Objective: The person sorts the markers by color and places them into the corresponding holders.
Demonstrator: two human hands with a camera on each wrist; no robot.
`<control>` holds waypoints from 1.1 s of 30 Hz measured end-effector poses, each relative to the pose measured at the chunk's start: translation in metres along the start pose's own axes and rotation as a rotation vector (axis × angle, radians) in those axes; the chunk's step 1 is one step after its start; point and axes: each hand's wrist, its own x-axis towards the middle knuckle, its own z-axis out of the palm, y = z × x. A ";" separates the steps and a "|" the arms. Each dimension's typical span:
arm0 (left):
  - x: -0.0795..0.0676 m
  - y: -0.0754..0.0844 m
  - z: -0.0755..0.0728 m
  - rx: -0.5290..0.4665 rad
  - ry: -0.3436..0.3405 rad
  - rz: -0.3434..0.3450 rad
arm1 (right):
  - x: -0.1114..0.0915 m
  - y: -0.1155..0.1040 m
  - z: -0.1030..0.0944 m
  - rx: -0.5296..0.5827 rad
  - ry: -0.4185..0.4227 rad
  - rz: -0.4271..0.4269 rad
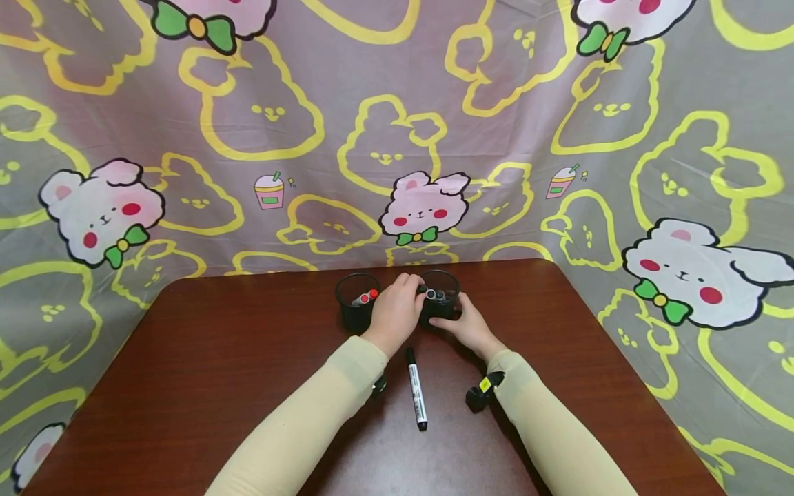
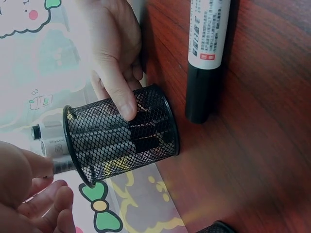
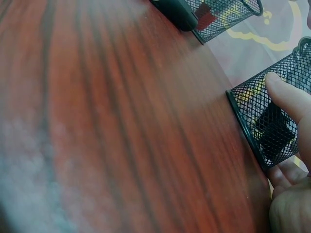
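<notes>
My left hand [image 1: 397, 310] pinches the end of a black-tipped marker [image 2: 62, 167] at the rim of the right-hand mesh pen cup [image 2: 107, 138]. Inside that black cup stand other markers [image 2: 52, 141], their ends poking above the rim. With thumb and fingers around its side, my right hand [image 1: 471, 327] holds the same cup; the thumb lies on the mesh in both wrist views. A white marker with black ends [image 1: 417, 393] lies on the table between my forearms.
Just left of my left hand stands a second mesh pen cup [image 1: 355, 313] with red-ended markers [image 1: 366, 297] inside. Both cups are near the back of the brown wooden table [image 1: 248, 372]. A patterned cloth [image 1: 335, 138] hangs behind and beside it.
</notes>
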 end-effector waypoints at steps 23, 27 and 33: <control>-0.016 -0.009 -0.009 0.000 -0.006 -0.022 | 0.000 -0.001 0.001 0.009 0.010 -0.001; -0.022 -0.009 -0.015 -0.010 -0.026 -0.030 | 0.000 0.000 0.001 0.009 0.013 0.001; -0.034 -0.007 -0.025 -0.022 -0.043 -0.026 | 0.000 0.002 0.001 0.012 0.012 -0.004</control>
